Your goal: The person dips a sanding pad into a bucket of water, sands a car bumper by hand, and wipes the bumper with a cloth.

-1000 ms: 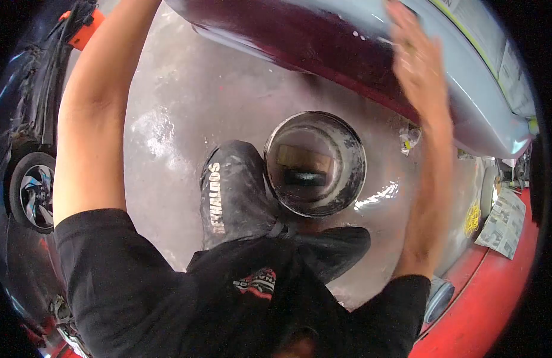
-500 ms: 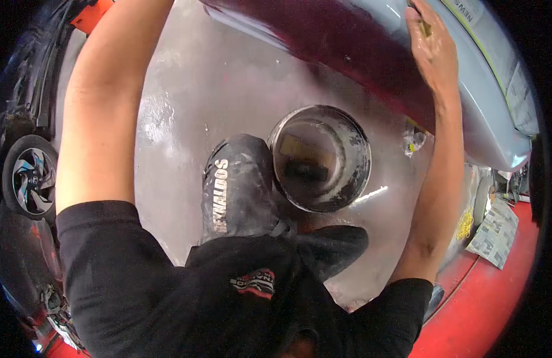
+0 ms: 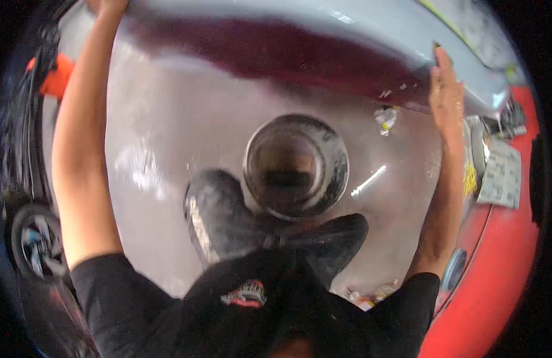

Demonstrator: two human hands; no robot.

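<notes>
A long car body panel (image 3: 371, 33), pale grey above and dark maroon along its lower side, stretches across the top of the view. My right hand (image 3: 448, 95) lies against its right end, fingers stretched along the surface. A small dark olive piece (image 3: 436, 45) shows at those fingertips; its kind is unclear. My left hand (image 3: 110, 5) is at the panel's left end, cut off by the top edge with its fingers hidden. Between my knees and the panel stands a round dark bucket (image 3: 341, 164) with dark liquid in it.
Wet grey floor (image 3: 168, 119) surrounds the bucket. A crumpled wrapper (image 3: 385, 119) lies below the panel. To the right are a red surface (image 3: 491, 274) and a newspaper sheet (image 3: 501, 173). A car wheel (image 3: 37, 241) and an orange object (image 3: 58, 76) stand at the left.
My view has swung, so the panel shows farther left and lower. My right hand sits lower in view and nearer the panel's right end. My left hand has come partly into view.
</notes>
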